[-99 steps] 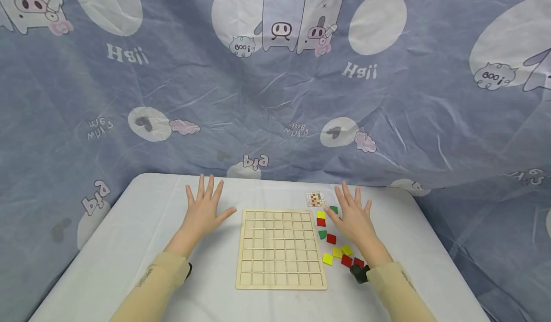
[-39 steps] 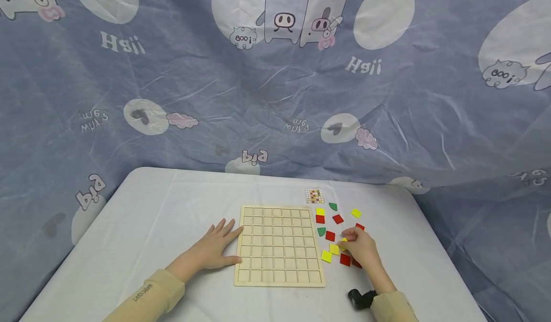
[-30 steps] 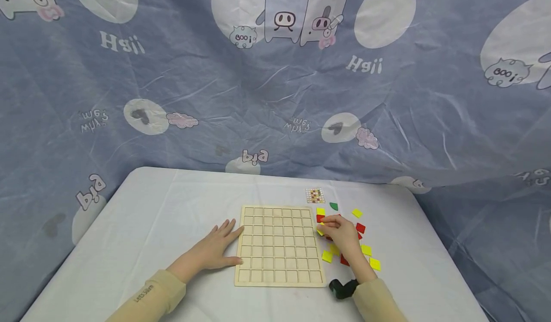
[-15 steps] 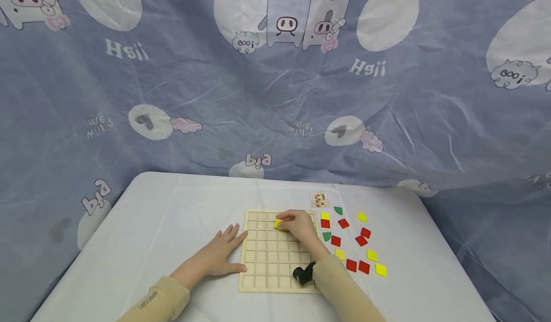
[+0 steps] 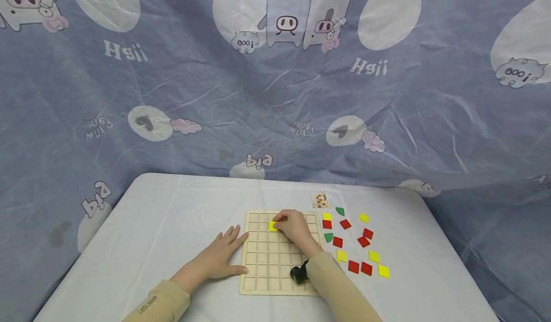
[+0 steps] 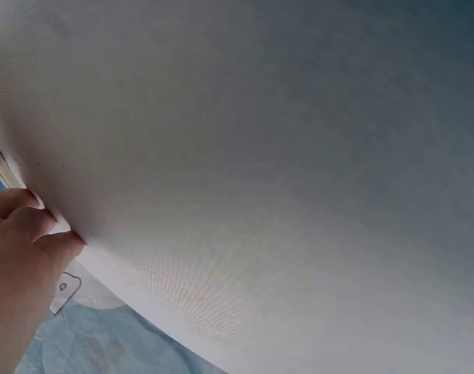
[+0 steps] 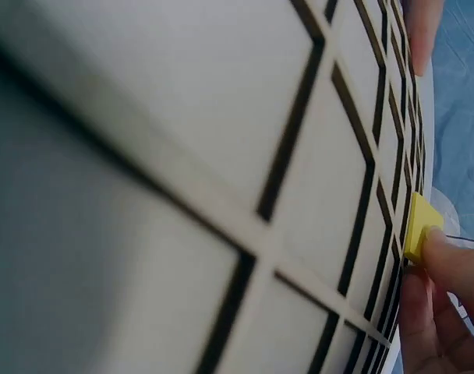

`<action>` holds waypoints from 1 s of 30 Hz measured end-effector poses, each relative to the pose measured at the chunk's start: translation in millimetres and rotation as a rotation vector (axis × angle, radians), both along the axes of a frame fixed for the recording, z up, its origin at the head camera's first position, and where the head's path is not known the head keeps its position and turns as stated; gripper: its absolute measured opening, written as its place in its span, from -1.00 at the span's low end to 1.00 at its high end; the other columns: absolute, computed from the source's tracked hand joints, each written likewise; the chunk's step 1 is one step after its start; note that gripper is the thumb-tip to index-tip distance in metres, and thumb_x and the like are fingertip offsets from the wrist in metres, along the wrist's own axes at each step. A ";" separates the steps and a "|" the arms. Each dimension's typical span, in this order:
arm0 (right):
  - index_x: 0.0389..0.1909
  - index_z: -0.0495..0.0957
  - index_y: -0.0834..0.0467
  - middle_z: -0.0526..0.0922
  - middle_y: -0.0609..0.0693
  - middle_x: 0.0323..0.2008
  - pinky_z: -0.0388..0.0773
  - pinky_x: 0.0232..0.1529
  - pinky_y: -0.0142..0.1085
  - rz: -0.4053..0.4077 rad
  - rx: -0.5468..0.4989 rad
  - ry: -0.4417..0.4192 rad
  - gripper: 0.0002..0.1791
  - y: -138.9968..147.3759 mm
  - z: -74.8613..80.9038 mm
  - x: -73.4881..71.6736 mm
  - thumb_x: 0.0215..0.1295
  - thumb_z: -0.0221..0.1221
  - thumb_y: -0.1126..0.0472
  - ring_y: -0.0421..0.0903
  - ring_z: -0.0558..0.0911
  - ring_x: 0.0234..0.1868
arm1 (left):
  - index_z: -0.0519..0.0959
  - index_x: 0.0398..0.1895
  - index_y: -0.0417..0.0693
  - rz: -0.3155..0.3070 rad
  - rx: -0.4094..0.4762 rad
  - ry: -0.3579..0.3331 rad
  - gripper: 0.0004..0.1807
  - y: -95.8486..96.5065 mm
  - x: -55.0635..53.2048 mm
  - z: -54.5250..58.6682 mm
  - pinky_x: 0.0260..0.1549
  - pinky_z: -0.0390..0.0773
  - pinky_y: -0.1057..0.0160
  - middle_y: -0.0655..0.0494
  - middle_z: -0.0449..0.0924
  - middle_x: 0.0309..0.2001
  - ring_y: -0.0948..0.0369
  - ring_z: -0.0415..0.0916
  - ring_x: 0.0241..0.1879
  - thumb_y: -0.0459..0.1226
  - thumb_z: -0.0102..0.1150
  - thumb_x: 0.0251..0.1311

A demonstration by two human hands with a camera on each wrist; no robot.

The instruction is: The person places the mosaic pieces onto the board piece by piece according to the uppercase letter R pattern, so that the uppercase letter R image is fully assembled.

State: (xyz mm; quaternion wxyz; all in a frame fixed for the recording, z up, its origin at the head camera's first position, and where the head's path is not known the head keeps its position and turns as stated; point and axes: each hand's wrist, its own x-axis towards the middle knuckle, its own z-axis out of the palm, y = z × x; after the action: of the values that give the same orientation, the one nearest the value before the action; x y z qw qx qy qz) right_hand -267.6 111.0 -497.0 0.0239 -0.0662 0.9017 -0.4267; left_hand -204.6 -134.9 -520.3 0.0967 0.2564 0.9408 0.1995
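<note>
A square wooden grid board (image 5: 262,259) lies on the white table. My right hand (image 5: 295,228) is over its upper part and pinches a yellow square tile (image 5: 273,226) at a cell in the second row from the far edge. Up close in the right wrist view, thumb and fingers hold the yellow tile (image 7: 421,226) against the grid, slightly tilted. My left hand (image 5: 219,255) rests at the board's left edge, fingers spread and thumb touching the rim. Only part of the left hand (image 6: 22,257) shows in the left wrist view.
Right of the board lie several red tiles (image 5: 354,267), several yellow tiles (image 5: 374,256) and two green quarter-round pieces (image 5: 340,211). A small printed pattern card (image 5: 320,200) lies beyond the board's far right corner. A black wrist device (image 5: 299,273) hangs over the board under the right sleeve.
Both hands moved from hovering apart to the board. The right hand took a yellow tile from the pile and carried it left onto the grid, lately shifting slightly left. The left hand stayed at the edge.
</note>
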 end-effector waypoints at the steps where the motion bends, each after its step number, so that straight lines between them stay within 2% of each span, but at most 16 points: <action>1: -0.32 0.72 0.20 0.70 0.03 -0.36 0.59 -0.35 -0.32 0.003 0.012 0.010 -0.91 -0.6 -0.4 0.5 0.12 0.37 0.38 -0.15 0.60 -0.40 | 0.13 0.54 -0.03 -0.002 0.001 0.003 0.05 0.1 0.1 -0.4 0.44 0.04 -0.26 -0.26 -0.04 0.55 -0.20 -0.09 0.54 0.29 0.23 0.08; 8: -0.28 0.74 0.25 0.60 0.06 -0.28 0.59 -0.32 -0.34 0.038 0.091 0.057 -0.88 -2.8 -3.9 4.8 0.15 0.33 0.42 -0.10 0.57 -0.34 | 0.13 0.54 -0.04 0.004 -0.003 0.004 0.06 -0.2 1.2 -0.3 0.44 0.03 -0.26 -0.27 -0.04 0.54 -0.21 -0.10 0.53 0.30 0.22 0.07; 13: -0.11 0.69 0.24 0.66 0.06 -0.22 0.63 -0.24 -0.25 0.027 0.050 0.035 -0.79 5.7 0.9 4.0 0.23 0.30 0.35 -0.05 0.63 -0.24 | 0.13 0.53 -0.04 0.006 -0.006 0.009 0.07 -0.6 0.6 1.2 0.44 0.03 -0.27 -0.28 -0.04 0.54 -0.22 -0.09 0.53 0.31 0.22 0.07; 17: -0.01 0.66 0.20 0.71 0.06 -0.17 0.65 -0.20 -0.22 -0.050 -0.019 0.033 -0.74 26.1 10.4 1.3 0.30 0.25 0.29 0.01 0.68 -0.14 | 0.12 0.54 -0.05 -0.005 -0.005 0.021 0.06 -1.6 -2.3 1.5 0.44 0.03 -0.27 -0.28 -0.04 0.54 -0.22 -0.10 0.53 0.31 0.21 0.08; 21: 0.02 0.66 0.20 0.70 0.11 -0.07 0.66 -0.20 -0.20 -0.145 -0.034 0.032 -0.74 56.6 18.5 -0.1 0.34 0.22 0.26 0.08 0.67 -0.06 | 0.11 0.54 -0.04 -0.003 -0.009 0.020 0.06 -2.5 -3.1 1.0 0.45 0.02 -0.26 -0.28 -0.05 0.54 -0.21 -0.11 0.54 0.31 0.20 0.08; 27: 0.02 0.65 0.19 0.70 0.16 -0.06 0.65 -0.14 -0.13 -0.346 0.013 -0.006 -0.73 107.5 11.8 1.5 0.37 0.20 0.20 0.08 0.66 -0.08 | 0.11 0.54 -0.04 -0.012 -0.004 0.003 0.06 -2.0 -0.9 0.6 0.45 0.01 -0.27 -0.28 -0.05 0.54 -0.22 -0.11 0.54 0.30 0.20 0.09; 30: 0.00 0.65 0.22 0.68 0.19 -0.07 0.62 -0.08 -0.11 -0.443 0.074 -0.020 -0.73 125.8 6.2 3.5 0.36 0.19 0.21 0.07 0.62 -0.09 | 0.11 0.54 -0.04 -0.016 -0.005 0.005 0.05 -1.0 -1.0 0.4 0.45 0.01 -0.27 -0.28 -0.06 0.54 -0.22 -0.11 0.54 0.30 0.20 0.10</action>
State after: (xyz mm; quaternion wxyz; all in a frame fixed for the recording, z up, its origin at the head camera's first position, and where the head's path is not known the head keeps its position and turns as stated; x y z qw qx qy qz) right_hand -264.1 236.8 -490.8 -0.0591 0.1386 0.9089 -0.3889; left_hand -205.6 -135.9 -519.8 0.0964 0.2641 0.9395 0.1959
